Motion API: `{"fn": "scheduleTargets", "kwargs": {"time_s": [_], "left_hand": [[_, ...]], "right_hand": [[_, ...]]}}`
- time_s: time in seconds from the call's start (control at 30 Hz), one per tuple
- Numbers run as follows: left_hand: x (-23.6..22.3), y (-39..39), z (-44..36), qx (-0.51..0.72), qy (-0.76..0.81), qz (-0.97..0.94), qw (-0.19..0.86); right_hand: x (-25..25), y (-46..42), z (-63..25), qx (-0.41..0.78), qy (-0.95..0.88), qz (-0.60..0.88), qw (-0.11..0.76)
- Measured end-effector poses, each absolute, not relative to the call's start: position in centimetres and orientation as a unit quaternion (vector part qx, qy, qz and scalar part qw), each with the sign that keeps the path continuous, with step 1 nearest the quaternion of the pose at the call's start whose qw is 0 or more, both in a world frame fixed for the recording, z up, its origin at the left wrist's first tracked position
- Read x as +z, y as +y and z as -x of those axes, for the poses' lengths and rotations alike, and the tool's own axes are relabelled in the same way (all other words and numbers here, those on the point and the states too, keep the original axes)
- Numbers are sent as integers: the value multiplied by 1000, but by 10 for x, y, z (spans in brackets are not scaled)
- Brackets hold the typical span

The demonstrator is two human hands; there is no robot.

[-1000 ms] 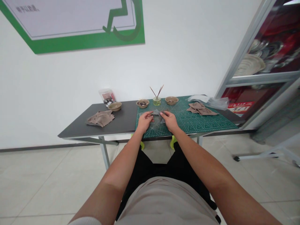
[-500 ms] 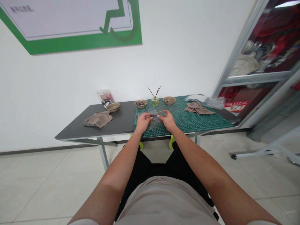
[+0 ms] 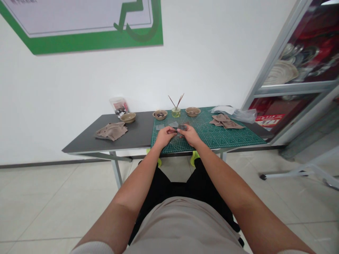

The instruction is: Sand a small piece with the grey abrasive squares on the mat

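Far left, a brown cloth (image 3: 112, 131) lay rumpled on the dark tabletop (image 3: 140, 134); a tan bowl (image 3: 128, 118) stood behind it. Next, on the green mat (image 3: 214, 135), came a bowl of dark bits (image 3: 160, 115), with one thin grey square (image 3: 160, 127) flat in front. The left hand (image 3: 163, 137) had thumb and forefinger pinched at the left edge of a grey piece (image 3: 181, 127). A second square (image 3: 173, 124) lay just beyond. The handling looked partway: one piece up, two down; whether those were finished or waiting couldn't be told. The piece sat between both sets of fingertips, mostly toward the right hand (image 3: 192, 135), whose thumb and fingers pressed it from the other side, low over the mat. Farther right, another brown cloth (image 3: 225, 121) lay bunched.
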State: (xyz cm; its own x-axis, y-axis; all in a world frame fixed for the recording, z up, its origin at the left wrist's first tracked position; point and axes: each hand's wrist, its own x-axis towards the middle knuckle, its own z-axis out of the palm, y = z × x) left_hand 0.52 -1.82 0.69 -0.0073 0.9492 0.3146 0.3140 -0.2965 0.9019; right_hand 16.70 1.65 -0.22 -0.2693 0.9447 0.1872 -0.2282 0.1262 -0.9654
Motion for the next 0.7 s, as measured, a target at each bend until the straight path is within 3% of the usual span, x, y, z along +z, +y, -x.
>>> {"fn": "scheduleTargets", "kwargs": {"time_s": [0.37, 0.53, 0.7], "left_hand": [[13, -24, -5, 452, 555, -667, 207], [10, -22, -2, 461, 554, -675, 158], [12, -23, -3, 463, 551, -673, 169]], "right_hand": [[2, 16, -166, 563, -609, 313, 463], [7, 15, -165, 538, -656, 349, 399], [7, 15, -166, 531, -656, 366, 393]]}}
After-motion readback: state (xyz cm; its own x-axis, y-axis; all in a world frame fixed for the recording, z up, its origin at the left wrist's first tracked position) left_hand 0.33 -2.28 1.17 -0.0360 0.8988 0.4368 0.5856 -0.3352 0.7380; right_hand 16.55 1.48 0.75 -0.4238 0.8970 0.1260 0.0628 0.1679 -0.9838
